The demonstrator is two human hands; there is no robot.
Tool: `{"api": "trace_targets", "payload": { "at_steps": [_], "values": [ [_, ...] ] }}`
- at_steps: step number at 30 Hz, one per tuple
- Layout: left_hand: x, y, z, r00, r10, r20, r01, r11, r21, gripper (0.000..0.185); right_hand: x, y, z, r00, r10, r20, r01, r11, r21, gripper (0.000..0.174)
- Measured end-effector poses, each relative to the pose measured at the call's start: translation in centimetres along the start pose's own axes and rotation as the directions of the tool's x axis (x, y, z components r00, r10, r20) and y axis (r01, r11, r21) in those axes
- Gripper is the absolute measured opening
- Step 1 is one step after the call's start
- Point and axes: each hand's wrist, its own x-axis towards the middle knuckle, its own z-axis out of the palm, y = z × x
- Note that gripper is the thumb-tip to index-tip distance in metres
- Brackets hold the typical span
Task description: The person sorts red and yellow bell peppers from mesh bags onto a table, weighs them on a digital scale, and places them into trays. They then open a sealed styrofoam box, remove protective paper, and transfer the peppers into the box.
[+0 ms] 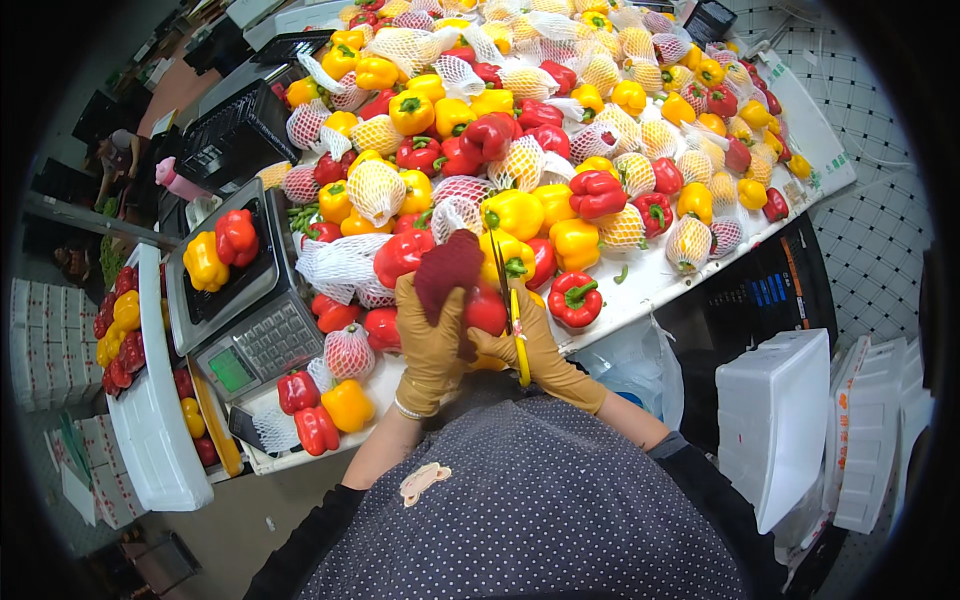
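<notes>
Both my hands wear tan gloves and meet at the table's near edge. In my left hand [429, 349] is a dark red cloth [450, 271], bunched up over the fingers. Scissors with yellow handles [520, 349] are in my right hand [551, 352], their dark blades pointing away from me. A blurred red bell pepper [486, 310] sits between the two hands; which hand bears it, I cannot tell. Just beyond lie yellow bell peppers [513, 214] and red ones, and an upright red pepper with a green stem [574, 299] rests to the right.
Peppers, many in foam net sleeves [375, 192], cover the white table [660, 300]. At left stands a digital scale [259, 337] carrying a yellow and a red pepper, near a black crate [234, 135] and a pink bottle [180, 180]. White foam boxes [776, 420] stand right. A person [118, 161] is far left.
</notes>
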Motion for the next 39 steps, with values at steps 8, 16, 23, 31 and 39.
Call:
{"api": "trace_targets", "payload": {
  "at_steps": [8, 16, 23, 31, 39],
  "values": [
    [1.5, -0.2, -4.0, 0.899, -0.38, 0.217, 0.434, 0.715, -0.548, 0.07, 0.5, 0.0, -2.4, 0.938, 0.038, 0.346, -0.266, 0.718, 0.644, 0.062],
    [-3.0, 0.0, -1.3, 0.916, -0.383, 0.118, 0.388, 0.773, -0.502, 0.085, 2.4, -0.4, -0.6, 0.978, 0.086, 0.188, -0.192, 0.711, 0.676, 0.058],
    [-4.2, 1.1, -1.6, 0.919, -0.347, 0.188, 0.388, 0.881, -0.27, 0.06, 2.4, -1.0, -0.1, 0.979, 0.0, 0.205, -0.124, 0.797, 0.592, 0.07],
    [-2.9, 1.5, 0.4, 0.975, -0.034, -0.22, 0.0, 0.988, -0.155, 0.024, 1.3, -2.8, 1.2, 0.992, -0.119, -0.032, 0.118, 0.846, 0.52, 0.071],
    [0.6, -1.6, -2.6, 0.936, -0.083, -0.343, 0.065, 0.996, -0.064, 0.02, 1.5, -1.8, -0.5, 0.948, 0.171, 0.268, -0.313, 0.654, 0.689, 0.052]
  ]
}}
